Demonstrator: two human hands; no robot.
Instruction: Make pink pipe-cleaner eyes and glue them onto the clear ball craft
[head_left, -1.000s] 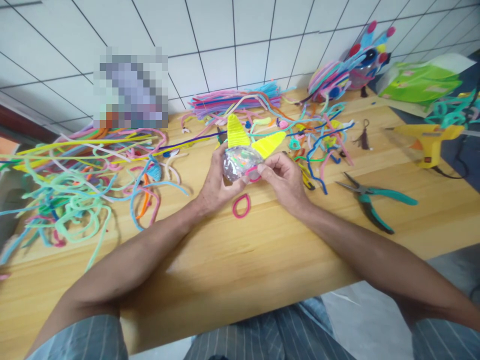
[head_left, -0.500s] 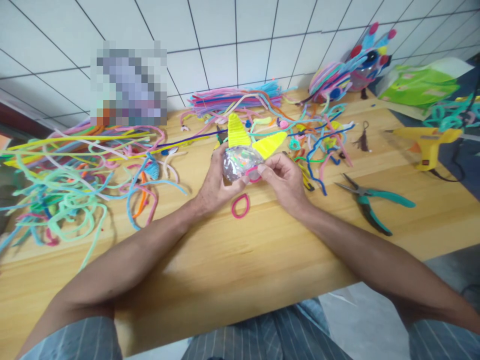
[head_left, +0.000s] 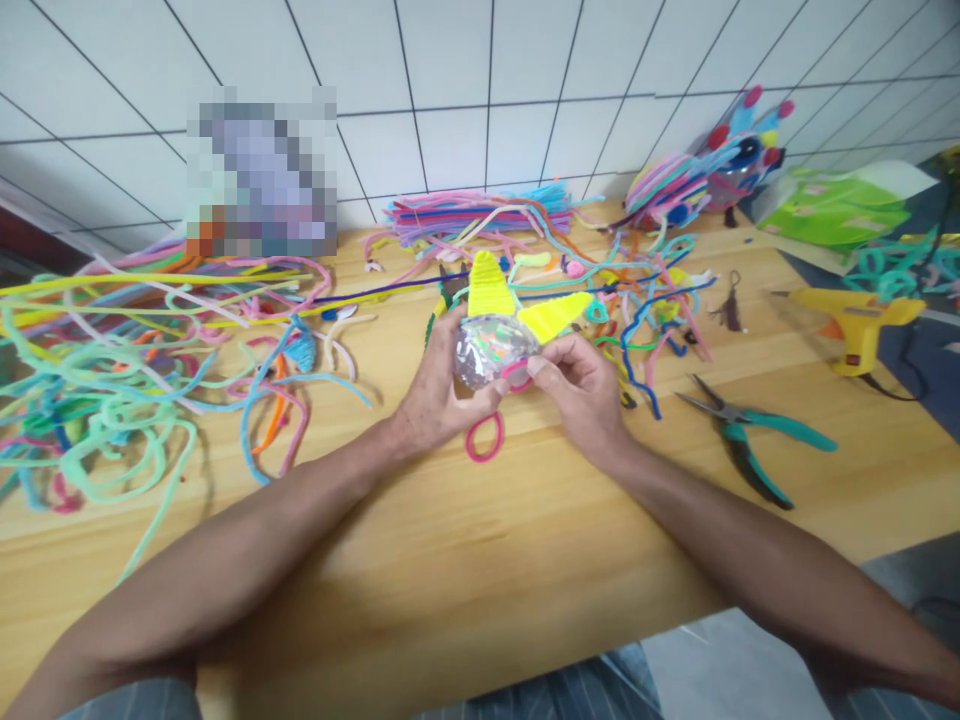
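A clear, shiny ball (head_left: 491, 347) with iridescent bits inside sits between my hands above the table. Two yellow pipe-cleaner ears (head_left: 492, 284) stick up from its top. My left hand (head_left: 442, 385) is closed round the ball's left side, thumb along the bottom. With thumb and finger, my right hand (head_left: 581, 385) pinches a pink pipe-cleaner loop (head_left: 517, 376) against the ball's lower right. A second pink pipe-cleaner loop (head_left: 484, 437) lies on the table just below my left hand. The fingers behind the ball are hidden.
Tangled pipe cleaners (head_left: 135, 430) cover the left side; a bundle of them (head_left: 480, 212) lies along the wall. At right are long-nose pliers (head_left: 739, 418), a yellow glue gun (head_left: 855, 320), a brown tassel (head_left: 731, 305) and a green package (head_left: 832, 210). Finished-looking colourful crafts (head_left: 671, 185) stand behind.
The whole view has shifted, so the scene sits slightly lower in the picture. Both hands keep the same hold on the ball and the pink loop.
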